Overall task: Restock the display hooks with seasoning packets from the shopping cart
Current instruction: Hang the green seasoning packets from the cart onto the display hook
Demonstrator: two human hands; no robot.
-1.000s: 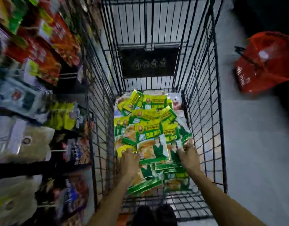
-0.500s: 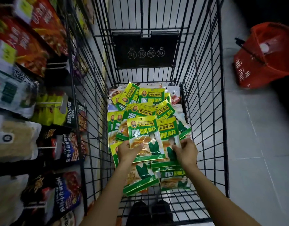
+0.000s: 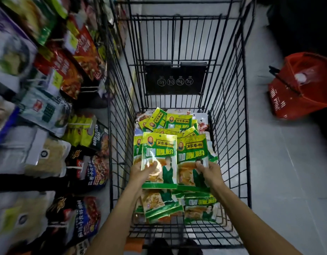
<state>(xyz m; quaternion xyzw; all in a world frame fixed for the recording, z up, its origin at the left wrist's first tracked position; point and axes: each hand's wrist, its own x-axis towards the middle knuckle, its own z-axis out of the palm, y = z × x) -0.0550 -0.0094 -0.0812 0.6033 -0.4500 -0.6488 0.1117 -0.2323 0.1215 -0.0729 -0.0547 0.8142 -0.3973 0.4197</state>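
Note:
A black wire shopping cart (image 3: pixel 231 126) stands in front of me with a heap of green-and-yellow seasoning packets (image 3: pixel 179 122) on its floor. My left hand (image 3: pixel 142 172) grips one packet (image 3: pixel 160 153) by its lower left side and holds it upright above the heap. My right hand (image 3: pixel 209 171) pinches a second packet (image 3: pixel 191 151) near its lower right part, just beside the first. More packets (image 3: pixel 201 208) lie flat under both hands. Display hooks (image 3: pixel 74 168) on the left carry hanging bags of other goods.
The rack on the left is packed with red, black, yellow and pale packets (image 3: pixel 74 57) close against the cart's side. A red shopping basket (image 3: pixel 302 85) sits on the grey tiled floor (image 3: pixel 288 181) to the right. My shoes (image 3: pixel 175 247) show below the cart.
Both hands have closed on a packet each and raised them off the heap toward me. The view has drawn nearer to the cart.

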